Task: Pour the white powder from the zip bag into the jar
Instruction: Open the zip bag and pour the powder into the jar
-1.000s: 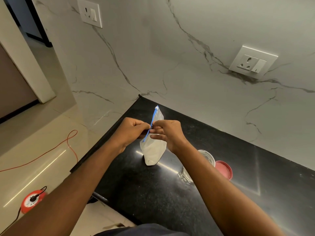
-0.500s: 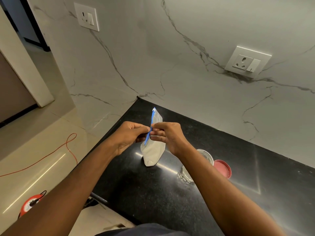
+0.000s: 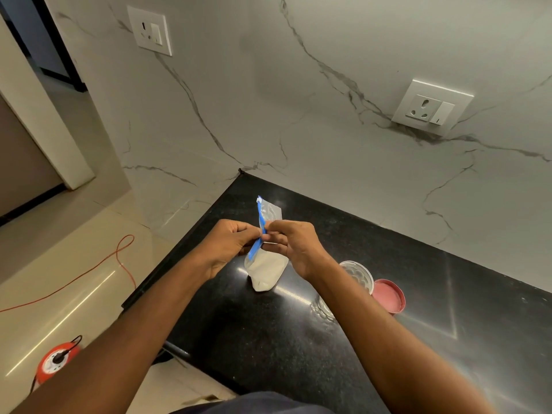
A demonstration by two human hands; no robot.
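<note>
A clear zip bag with a blue zip strip and white powder in its lower part stands upright on the black counter. My left hand pinches the blue strip from the left. My right hand pinches it from the right, fingertips touching the left hand's. A clear glass jar stands to the right of the bag, partly hidden behind my right forearm. Its red lid lies upturned just right of the jar.
A marble wall with two socket plates, one at the upper left and one at the right, backs the counter. The counter's left edge drops to a tiled floor with an orange cable and a red cable reel.
The hands and bag stay in nearly the same place; the bag's top leans slightly more to the left and both pinches sit close together on the strip.
</note>
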